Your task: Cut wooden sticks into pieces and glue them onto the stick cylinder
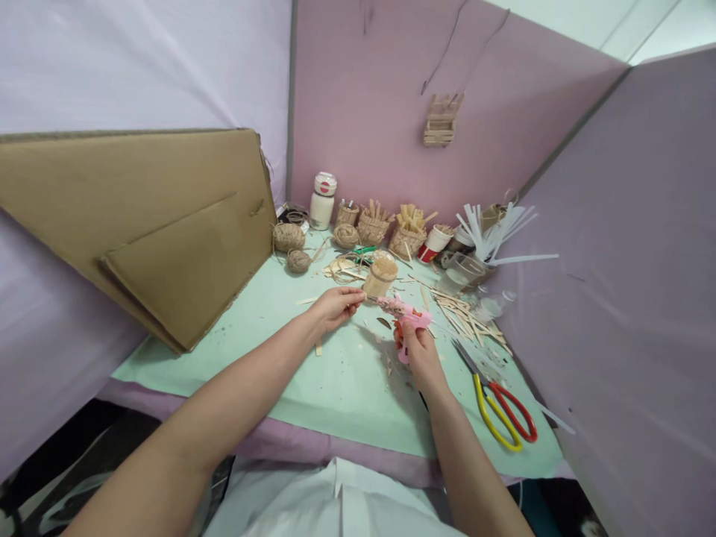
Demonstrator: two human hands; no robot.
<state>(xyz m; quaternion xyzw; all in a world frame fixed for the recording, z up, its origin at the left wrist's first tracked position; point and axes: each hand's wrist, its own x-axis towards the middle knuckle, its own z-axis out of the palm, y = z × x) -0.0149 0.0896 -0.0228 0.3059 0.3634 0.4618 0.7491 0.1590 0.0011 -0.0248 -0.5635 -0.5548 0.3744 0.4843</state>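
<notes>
My right hand is wrapped round the handle of a pink hot glue gun, whose nozzle points left. My left hand is pinched closed just off the nozzle tip. Whatever its fingertips hold is too small to make out. Right behind the fingertips and the nozzle stands a round wooden-stick cup with a tan top. A small dark scrap lies on the green tabletop below the glue gun.
Scissors with yellow and red handles lie at right, near loose wooden sticks. Twine balls, a white jar, stick-filled baskets and white glue sticks line the back. A cardboard panel stands at left.
</notes>
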